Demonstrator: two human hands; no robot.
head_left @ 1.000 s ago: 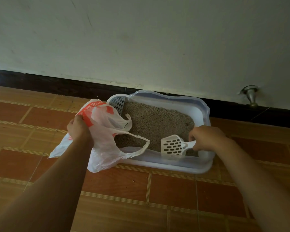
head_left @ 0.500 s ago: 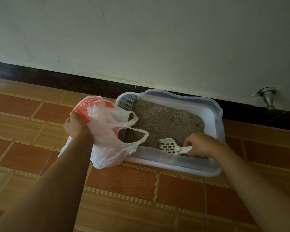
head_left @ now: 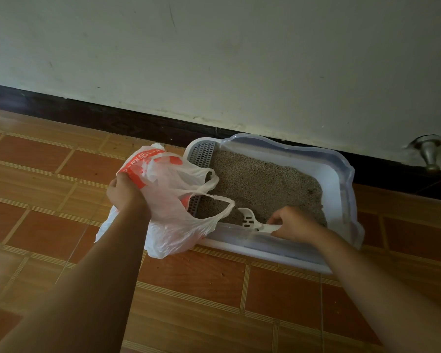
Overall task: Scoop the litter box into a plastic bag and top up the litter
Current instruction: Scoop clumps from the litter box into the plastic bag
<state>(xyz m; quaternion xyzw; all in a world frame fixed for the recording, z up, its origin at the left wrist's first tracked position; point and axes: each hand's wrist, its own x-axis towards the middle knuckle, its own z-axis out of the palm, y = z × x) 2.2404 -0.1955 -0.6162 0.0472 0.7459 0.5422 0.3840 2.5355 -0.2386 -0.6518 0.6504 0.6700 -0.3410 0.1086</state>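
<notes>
A white litter box [head_left: 341, 171] with a translucent rim sits on the tiled floor against the wall, filled with grey-brown litter [head_left: 262, 184]. My left hand [head_left: 126, 192] grips a white plastic bag [head_left: 171, 202] with orange print, held at the box's left end, its handles drooping over the litter. My right hand [head_left: 294, 222] holds the handle of a white slotted scoop [head_left: 252, 220]. The scoop's head lies low in the litter near the front wall of the box, partly hidden behind the rim.
A grey perforated grate [head_left: 201, 154] fills the box's left end. A dark skirting board [head_left: 112, 121] runs along the wall. A metal door stopper [head_left: 429, 155] sticks out at the right. Orange-brown floor tiles [head_left: 189, 289] spread in front of the box.
The scoop has gone from raised above the litter down into it near the front wall. My right hand has lowered with it. The bag stays in my left hand.
</notes>
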